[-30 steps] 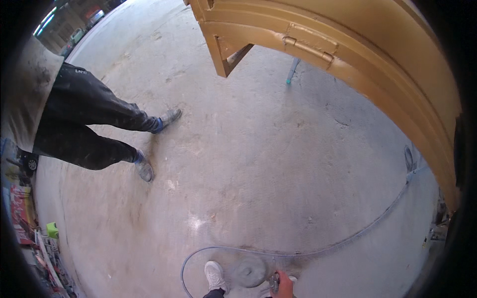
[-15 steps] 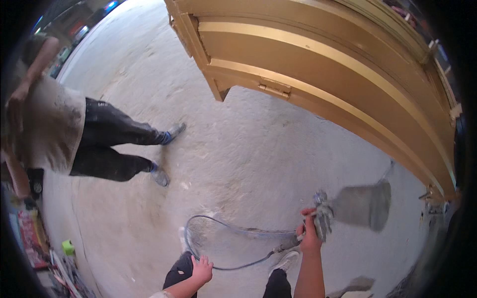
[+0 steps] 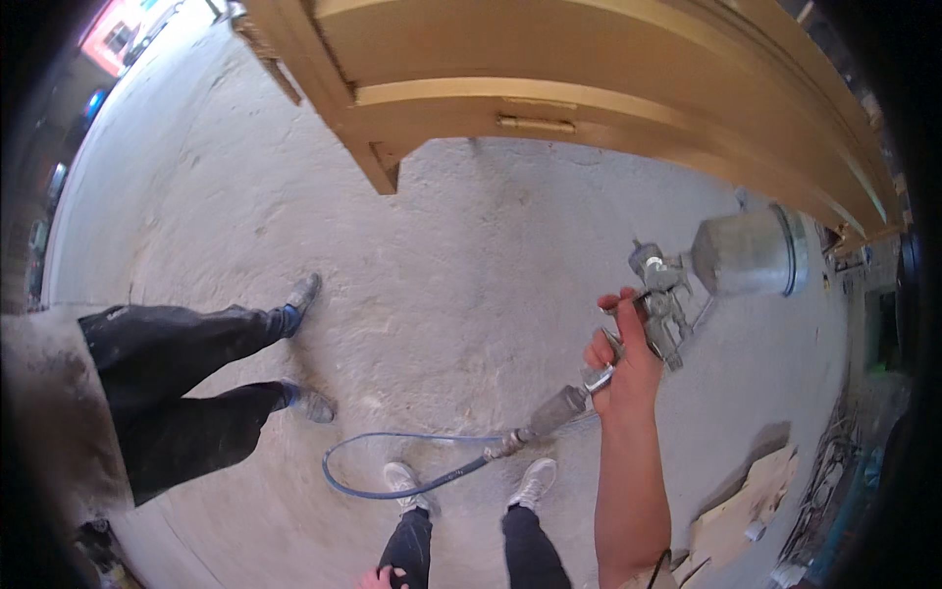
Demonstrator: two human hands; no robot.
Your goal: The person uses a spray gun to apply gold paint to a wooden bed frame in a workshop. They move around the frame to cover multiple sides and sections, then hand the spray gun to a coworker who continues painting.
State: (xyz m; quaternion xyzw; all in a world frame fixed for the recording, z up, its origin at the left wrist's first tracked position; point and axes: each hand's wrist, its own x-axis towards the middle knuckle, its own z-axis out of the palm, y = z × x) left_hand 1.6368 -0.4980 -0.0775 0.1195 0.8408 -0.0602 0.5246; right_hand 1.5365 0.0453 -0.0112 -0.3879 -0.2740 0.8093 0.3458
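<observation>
Far left of both hands' fingers: co-worker's dark trousers (image 3: pixel 186 358), legs apart, and grey shoes (image 3: pixel 312 404). Thin hose (image 3: pixel 358 488) loops over the floor, ahead of the left fingers, well apart from them. Left hand (image 3: pixel 376 578): at the lower edge, beside the wearer's dark trouser leg (image 3: pixel 409 545); mostly cut off, cannot tell whether its fingers are apart or together. Pale shoes (image 3: pixel 535 481) stand ahead of it. Yellow metal frame (image 3: pixel 442 83) crosses beyond the fingers of both hands. Dark cylindrical fitting (image 3: pixel 557 412) joins hose to gun, just below the right fingers. Right hand (image 3: pixel 628 371): fingers bent and clamped on the handle of the spray gun (image 3: pixel 665 312). Torn cardboard (image 3: pixel 746 506) on the floor, nearer the wearer than the right fingers. Metal cup (image 3: pixel 748 253): on the gun, tilted sideways, right of these fingers.
</observation>
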